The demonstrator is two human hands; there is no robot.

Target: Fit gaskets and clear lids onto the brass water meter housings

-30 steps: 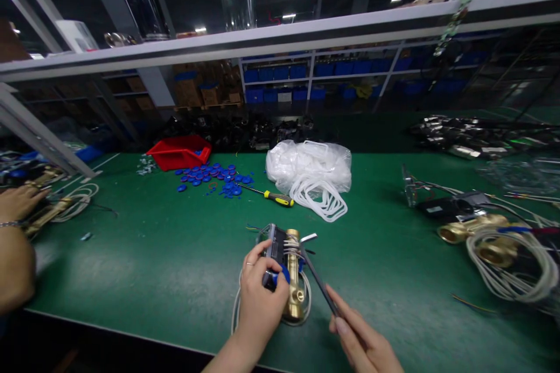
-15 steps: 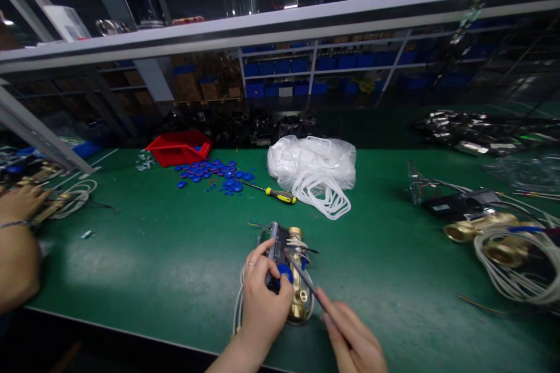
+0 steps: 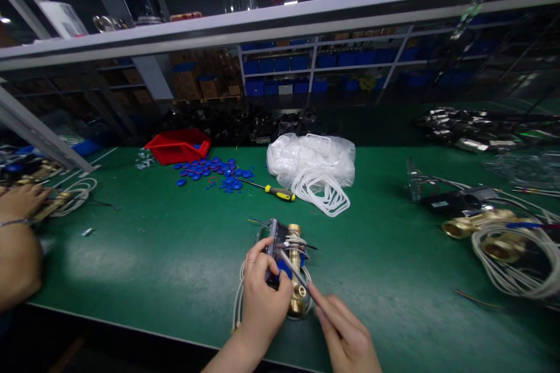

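Observation:
A brass meter body (image 3: 296,280) with a black module and a blue cap lies on the green table (image 3: 166,256), wound with white cable. My left hand (image 3: 261,297) is closed round the black module, thumb on the blue cap. My right hand (image 3: 345,335) pinches a thin metal tool (image 3: 294,271), whose tip rests on the module beside the wires.
Blue caps (image 3: 214,172) spill beside a red bin (image 3: 177,145). A yellow-handled screwdriver (image 3: 271,189) lies by a bag of white gaskets (image 3: 312,169). More brass bodies with cable (image 3: 503,245) sit at right. Another person's hand (image 3: 20,201) works at far left.
My right hand has moved left and nearer, bringing the thin tool's tip from beside the brass body onto the black module. My left hand keeps its hold.

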